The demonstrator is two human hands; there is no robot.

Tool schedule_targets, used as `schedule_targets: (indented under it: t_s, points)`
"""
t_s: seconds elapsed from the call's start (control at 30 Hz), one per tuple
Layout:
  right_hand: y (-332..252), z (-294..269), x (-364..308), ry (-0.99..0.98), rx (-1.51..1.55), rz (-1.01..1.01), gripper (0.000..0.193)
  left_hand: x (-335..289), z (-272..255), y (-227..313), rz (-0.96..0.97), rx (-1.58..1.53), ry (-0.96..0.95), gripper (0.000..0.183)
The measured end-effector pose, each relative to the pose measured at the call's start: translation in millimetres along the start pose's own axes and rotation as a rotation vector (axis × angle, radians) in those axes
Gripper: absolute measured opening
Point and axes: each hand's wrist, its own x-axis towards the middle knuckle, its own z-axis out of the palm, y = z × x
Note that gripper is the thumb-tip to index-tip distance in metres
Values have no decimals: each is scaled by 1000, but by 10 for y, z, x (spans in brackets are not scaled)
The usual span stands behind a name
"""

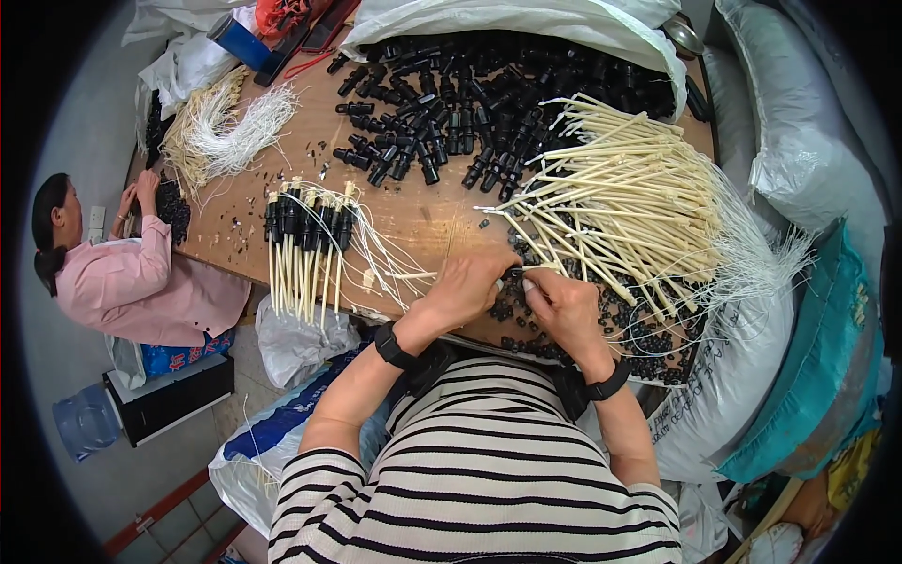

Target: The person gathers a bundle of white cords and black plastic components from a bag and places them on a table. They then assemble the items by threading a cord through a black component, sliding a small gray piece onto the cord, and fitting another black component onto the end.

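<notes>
My left hand [467,288] is closed around a thin cream stick [413,275] that pokes out on its left side, over the table edge. My right hand [567,305] is pinched close beside it. A small dark piece [515,271] shows between the fingertips of both hands; its exact shape is too small to tell. Left of my hands lies a row of black tubular fittings [310,221], with cream sticks and white strings coming out of them. To the right is a large bundle of cream sticks [639,188] with white strings at its far end.
Black fittings [432,122] spill from a white sack [564,23] at the back. Small black rings [648,343] lie by the right front edge. A co-worker in a pink shirt [150,282] sits at the left. Full sacks [799,113] crowd the right side.
</notes>
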Motion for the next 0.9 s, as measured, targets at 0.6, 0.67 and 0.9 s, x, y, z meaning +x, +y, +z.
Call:
schedule_targets:
  t_s: [0.6, 0.67, 0.9]
  points:
    - [-64, -17, -62, -112, 412, 90, 23, -87, -30, -39, 251, -286, 234, 18]
    - [-58, -38, -57, -231, 557, 199, 18, -126, 6, -102, 198, -393, 191, 17]
    - [-31, -21, -115, -85, 180, 76, 12, -19, 30, -124, 328, -377, 101, 20]
